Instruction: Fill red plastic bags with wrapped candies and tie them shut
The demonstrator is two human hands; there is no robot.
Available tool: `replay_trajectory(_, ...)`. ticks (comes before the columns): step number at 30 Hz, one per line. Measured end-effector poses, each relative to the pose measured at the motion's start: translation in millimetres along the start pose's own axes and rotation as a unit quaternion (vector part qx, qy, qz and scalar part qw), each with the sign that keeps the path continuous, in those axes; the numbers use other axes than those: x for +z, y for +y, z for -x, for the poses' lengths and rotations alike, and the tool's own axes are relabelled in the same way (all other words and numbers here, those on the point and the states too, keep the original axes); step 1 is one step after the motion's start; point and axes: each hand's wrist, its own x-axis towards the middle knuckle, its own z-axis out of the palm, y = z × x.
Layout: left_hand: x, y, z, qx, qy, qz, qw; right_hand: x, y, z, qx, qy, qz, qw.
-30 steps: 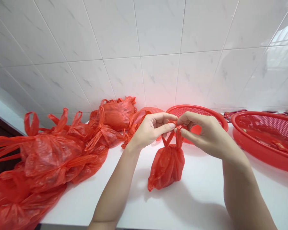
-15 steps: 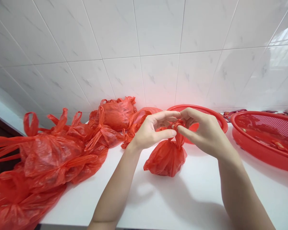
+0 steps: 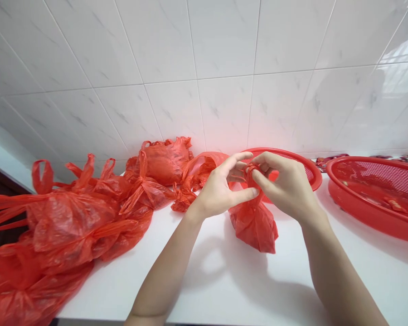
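A small filled red plastic bag [image 3: 255, 224] hangs just above the white counter [image 3: 245, 290], swung a little to the right. Both hands meet at its twisted handles. My left hand [image 3: 224, 190] pinches the handles from the left, thumb pointing right under them, fingers curled over. My right hand [image 3: 284, 188] grips the same handles from the right, fingers wrapped round the red plastic. The bag's knot is partly hidden by my fingers.
A heap of tied red plastic bags [image 3: 68, 217] covers the left of the counter, reaching back to the tiled wall [image 3: 204, 68]. A round red mesh basket [image 3: 309, 170] sits behind my hands; a second red mesh basket [image 3: 377, 203] stands at the right.
The bag hung long a second ago, then bunched up, and now has swung to the right under my right hand. Both hands have worked closer together on the handles.
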Motion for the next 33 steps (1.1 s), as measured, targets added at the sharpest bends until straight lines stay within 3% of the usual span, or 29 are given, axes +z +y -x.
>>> replay_trajectory(6, 11, -10, -5, -0.071, -0.088, 0.025, 0.993, -2, -2, -1, -0.021, 0.074, -0.050, 0.996)
replay_trajectory(10, 19, -21, -9, -0.109, -0.111, 0.067, 0.985, -10, -1, -3, 0.014, 0.064, -0.158, 0.985)
replay_trajectory(13, 25, -26, -10, -0.110, -0.104, 0.072, 0.986, -18, 2, -4, 0.051, 0.052, -0.233, 0.970)
replay_trajectory(18, 34, -29, -9, -0.102, -0.097, 0.064, 0.988, -32, 7, -5, 0.093, 0.054, -0.269, 0.957)
replay_trajectory(26, 33, -32, -12, -0.046, -0.085, 0.129, 0.987, -44, 12, -9, 0.135, -0.027, -0.384, 0.913)
replay_trajectory(33, 39, -31, -10, -0.028, -0.092, 0.127, 0.987, -47, 17, -12, 0.147, -0.018, -0.381, 0.913)
